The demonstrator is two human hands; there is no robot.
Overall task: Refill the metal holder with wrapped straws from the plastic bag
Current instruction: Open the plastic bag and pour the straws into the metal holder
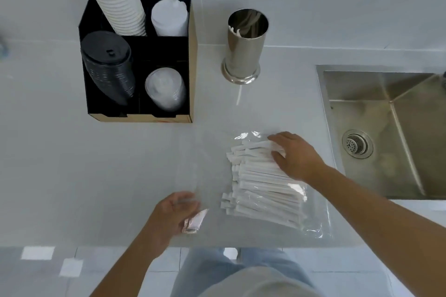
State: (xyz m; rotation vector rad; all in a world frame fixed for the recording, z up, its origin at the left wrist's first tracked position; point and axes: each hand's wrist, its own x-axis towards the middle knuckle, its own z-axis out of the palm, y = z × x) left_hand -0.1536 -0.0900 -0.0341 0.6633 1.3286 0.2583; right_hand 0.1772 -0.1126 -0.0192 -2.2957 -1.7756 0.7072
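A clear plastic bag (212, 176) lies flat on the white counter, holding a pile of white wrapped straws (260, 190) at its right end. My right hand (295, 155) rests on the far end of the pile, fingers spread over the straws. My left hand (176, 212) pinches the bag's open left edge near the counter's front, lifting the crumpled plastic slightly. The shiny metal holder (243, 48) stands upright at the back, beyond the bag, with only a few straws inside. One wrapped straw (239, 96) lies on the counter just in front of the holder.
A black organizer box (191, 67) at the back left holds stacked white cups, black lids and clear lids. A steel sink (391, 132) is set into the counter on the right. The counter's front edge runs just below my left hand.
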